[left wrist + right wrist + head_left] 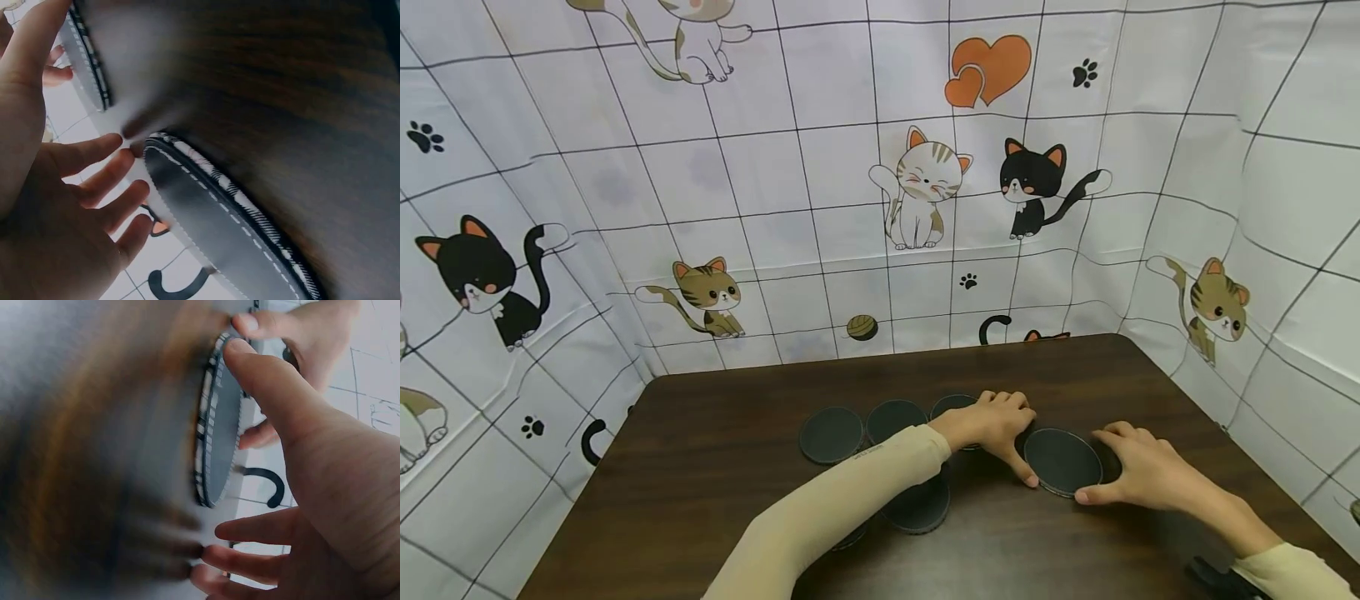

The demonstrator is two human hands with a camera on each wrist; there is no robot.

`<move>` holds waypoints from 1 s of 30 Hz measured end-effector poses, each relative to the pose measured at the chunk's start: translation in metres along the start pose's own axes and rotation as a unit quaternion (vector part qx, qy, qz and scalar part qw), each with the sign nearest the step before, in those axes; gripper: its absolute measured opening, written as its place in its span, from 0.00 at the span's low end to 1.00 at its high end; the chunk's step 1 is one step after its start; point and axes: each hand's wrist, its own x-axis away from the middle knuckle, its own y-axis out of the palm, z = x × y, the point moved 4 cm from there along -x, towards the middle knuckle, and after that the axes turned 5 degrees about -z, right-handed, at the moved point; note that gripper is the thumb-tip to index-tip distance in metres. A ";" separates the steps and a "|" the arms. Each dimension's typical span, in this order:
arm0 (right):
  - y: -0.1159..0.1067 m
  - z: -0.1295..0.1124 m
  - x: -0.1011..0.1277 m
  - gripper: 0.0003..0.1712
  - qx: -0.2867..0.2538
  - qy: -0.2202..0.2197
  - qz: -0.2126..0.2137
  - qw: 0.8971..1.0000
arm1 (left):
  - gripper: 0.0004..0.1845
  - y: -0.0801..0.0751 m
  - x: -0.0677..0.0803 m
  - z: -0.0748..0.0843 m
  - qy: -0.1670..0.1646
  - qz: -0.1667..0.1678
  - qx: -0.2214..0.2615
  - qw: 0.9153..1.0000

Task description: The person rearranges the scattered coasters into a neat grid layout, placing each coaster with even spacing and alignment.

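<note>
A round dark coaster (1063,462) with white stitching lies flat between the two hands. My left hand (996,425) is at its left, fingers spread and thumb tip close to its rim. At its right is my right hand (1142,471), the thumb at the near edge and the fingers extended past the far side. In the right wrist view, the coaster (222,437) shows a patterned side band, and the thumb overlaps its rim; firm contact cannot be told. Another coaster (212,231) lies beside the left fingers in the left wrist view.
More dark coasters lie to the left: one coaster (832,435) at the back left, another coaster (895,418) next to it, and a nearer coaster (919,504) partly under the left sleeve (850,492). The brown table (715,475) meets a cat-print curtain (820,167) behind.
</note>
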 end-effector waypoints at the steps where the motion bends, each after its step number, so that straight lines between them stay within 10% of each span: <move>1: 0.001 -0.002 -0.001 0.60 0.000 -0.002 0.003 1.000 | 0.56 0.000 0.000 -0.001 0.000 0.000 0.003 1.000; 20: 0.002 -0.013 -0.004 0.57 0.002 -0.024 0.028 0.999 | 0.46 -0.001 0.003 0.002 0.032 0.030 0.003 0.999; 30: -0.007 -0.039 0.000 0.54 -0.007 -0.060 0.055 0.997 | 0.45 0.003 0.036 -0.004 0.048 0.070 0.000 0.996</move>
